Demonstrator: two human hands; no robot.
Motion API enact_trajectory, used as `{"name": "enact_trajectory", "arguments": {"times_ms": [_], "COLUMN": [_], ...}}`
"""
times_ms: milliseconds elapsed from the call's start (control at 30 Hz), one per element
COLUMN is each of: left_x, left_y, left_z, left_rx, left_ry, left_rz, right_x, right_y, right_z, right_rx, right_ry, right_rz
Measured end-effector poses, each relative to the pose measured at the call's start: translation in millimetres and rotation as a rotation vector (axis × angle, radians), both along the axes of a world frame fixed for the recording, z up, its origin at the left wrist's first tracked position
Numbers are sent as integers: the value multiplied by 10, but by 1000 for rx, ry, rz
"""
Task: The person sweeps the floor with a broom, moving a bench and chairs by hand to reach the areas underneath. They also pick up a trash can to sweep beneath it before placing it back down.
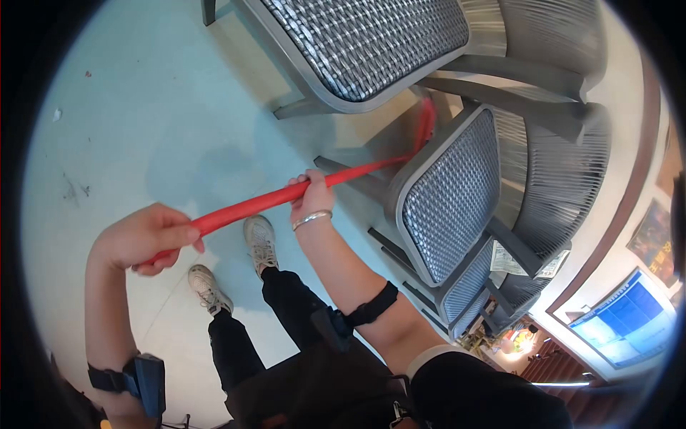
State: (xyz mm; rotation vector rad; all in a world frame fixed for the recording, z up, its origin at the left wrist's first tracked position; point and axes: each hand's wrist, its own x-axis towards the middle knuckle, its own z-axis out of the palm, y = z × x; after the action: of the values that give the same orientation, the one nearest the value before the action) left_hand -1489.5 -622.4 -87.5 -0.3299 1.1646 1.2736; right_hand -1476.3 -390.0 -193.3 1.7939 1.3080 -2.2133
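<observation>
A long red broom (261, 205) runs slantwise across the view, above the floor. Its red head (426, 123) is blurred and lies partly behind a chair, so its bristles do not show clearly. My left hand (153, 238) is closed around the near end of the handle. Farther up the handle, the fingers of my right hand (311, 194) wrap round it, with a silver bracelet on that wrist. The far part of the broom reaches between two grey woven chairs.
One woven chair (371, 46) stands at the top, another (454, 193) at the right, with more behind it. Small bits of litter (57, 114) dot the pale floor (164, 107). A bright blue screen (629, 318) is at the far right, near brown steps (554, 365).
</observation>
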Motion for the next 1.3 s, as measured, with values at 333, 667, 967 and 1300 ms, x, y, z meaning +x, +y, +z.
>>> {"name": "enact_trajectory", "arguments": {"times_ms": [333,667,967,1300], "left_x": [-15,2453,2083,3283], "left_y": [644,27,951,1543], "left_z": [-632,1246,1113,1550], "left_rx": [13,-114,41,610], "left_ry": [-37,-339,-289,212], "left_rz": [134,536,738,12], "right_x": [-487,1680,671,1613], "right_y": [741,-495,211,953], "right_z": [-864,578,677,1375], "right_rx": [196,246,-55,165], "right_ry": [20,-219,-18,-516], "right_rz": [-44,647,349,977]}}
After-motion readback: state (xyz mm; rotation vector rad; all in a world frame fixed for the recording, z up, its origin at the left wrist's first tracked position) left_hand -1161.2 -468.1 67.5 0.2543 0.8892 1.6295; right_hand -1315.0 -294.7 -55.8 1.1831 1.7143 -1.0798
